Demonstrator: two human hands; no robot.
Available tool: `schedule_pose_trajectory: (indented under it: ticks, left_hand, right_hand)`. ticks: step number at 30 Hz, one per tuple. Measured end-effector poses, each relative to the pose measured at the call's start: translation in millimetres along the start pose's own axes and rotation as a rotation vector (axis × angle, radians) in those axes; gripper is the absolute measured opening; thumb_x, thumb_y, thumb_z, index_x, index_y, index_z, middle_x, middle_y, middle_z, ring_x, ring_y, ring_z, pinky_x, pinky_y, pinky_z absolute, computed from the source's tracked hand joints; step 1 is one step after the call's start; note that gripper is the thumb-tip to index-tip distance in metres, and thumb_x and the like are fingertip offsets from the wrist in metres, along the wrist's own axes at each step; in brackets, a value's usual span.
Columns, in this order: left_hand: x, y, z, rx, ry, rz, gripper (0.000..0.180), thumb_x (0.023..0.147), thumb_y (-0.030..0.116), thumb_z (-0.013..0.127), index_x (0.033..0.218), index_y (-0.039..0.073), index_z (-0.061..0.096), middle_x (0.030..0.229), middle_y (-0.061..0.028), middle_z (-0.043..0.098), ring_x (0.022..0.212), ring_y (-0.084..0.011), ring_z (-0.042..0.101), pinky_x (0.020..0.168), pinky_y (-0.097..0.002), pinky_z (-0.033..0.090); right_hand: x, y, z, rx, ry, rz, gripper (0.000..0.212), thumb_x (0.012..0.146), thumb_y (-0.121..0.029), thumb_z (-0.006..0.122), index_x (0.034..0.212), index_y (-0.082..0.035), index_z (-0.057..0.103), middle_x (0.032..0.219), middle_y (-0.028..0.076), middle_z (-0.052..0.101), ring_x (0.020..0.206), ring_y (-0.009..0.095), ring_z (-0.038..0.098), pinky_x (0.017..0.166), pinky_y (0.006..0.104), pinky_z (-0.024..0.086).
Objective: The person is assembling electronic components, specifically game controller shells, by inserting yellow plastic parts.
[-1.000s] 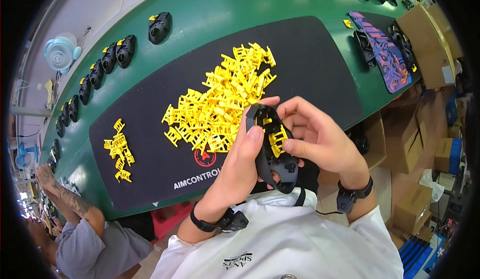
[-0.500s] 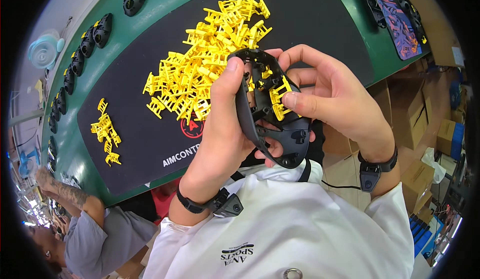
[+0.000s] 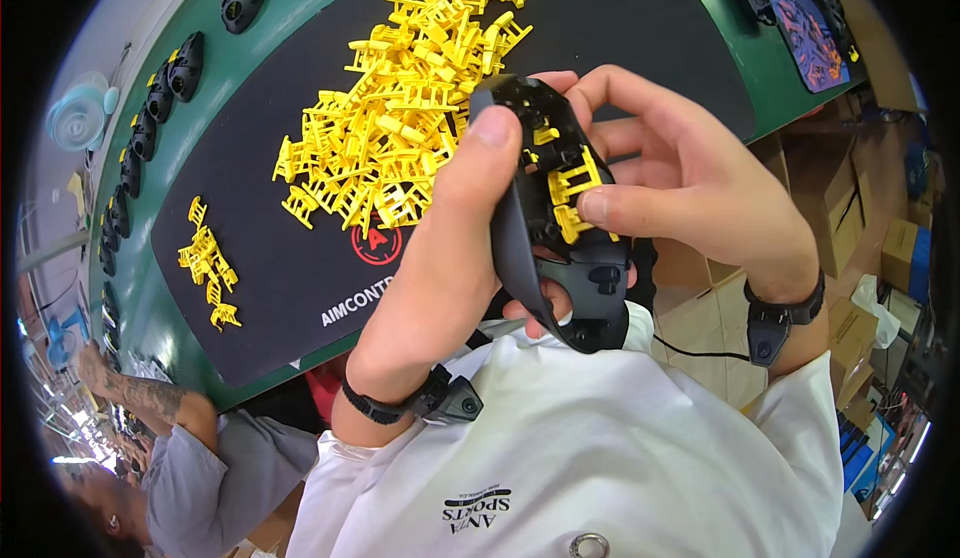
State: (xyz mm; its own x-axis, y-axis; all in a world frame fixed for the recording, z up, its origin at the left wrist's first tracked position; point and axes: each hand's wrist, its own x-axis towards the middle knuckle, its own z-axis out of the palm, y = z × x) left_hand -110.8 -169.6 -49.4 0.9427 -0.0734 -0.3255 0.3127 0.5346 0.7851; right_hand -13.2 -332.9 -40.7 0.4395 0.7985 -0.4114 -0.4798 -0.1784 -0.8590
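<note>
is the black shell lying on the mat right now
No, the left hand holds the black shell up, its lower end in front of the white shirt.

Pale blue fan (image 3: 78,120), upper left
Grey-shirted co-worker (image 3: 222,478), lower left; purple patterned mat (image 3: 800,28), upper right; cardboard boxes (image 3: 898,249) at the right.

white short-sleeved shirt (image 3: 640,428), dark chest print (image 3: 477,504), black wristbands (image 3: 372,406), boxy modules (image 3: 463,401), thin black cable (image 3: 705,354)

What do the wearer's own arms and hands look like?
The left hand and right hand are gloveless. Each has a black wrist strap with a dark box; a thin black cable meets the right one. Short sleeves are white.
</note>
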Motion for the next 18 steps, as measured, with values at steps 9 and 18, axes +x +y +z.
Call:
schedule_pose_trajectory:
  ticks: [9,18]
  left_hand:
    - [1,-2,8,0.029,0.075,0.088,0.081,0.098,0.064,0.031,0.148,0.000,0.035,0.115,-0.0206,0.062,0.093,-0.0287,0.069,0.070,-0.0395,0.061]
    - [1,7,-3,-0.211,0.155,-0.053,0.080,0.098,0.069,0.031,0.143,0.004,0.043,0.102,-0.0073,0.064,0.087,-0.0146,0.064,0.067,-0.0265,0.052]
  right_hand:
    - [0,-5,0,-0.018,-0.020,-0.020,0.045,0.085,0.002,0.074,0.118,-0.004,0.044,0.117,0.008,0.059,0.093,0.008,0.066,0.072,0.0199,0.056]
    - [10,5,-16,-1.014,0.129,-1.116,0.049,0.077,-0.050,0.079,0.094,-0.005,0.069,0.112,0.011,0.061,0.095,0.028,0.060,0.080,0.0380,0.052]
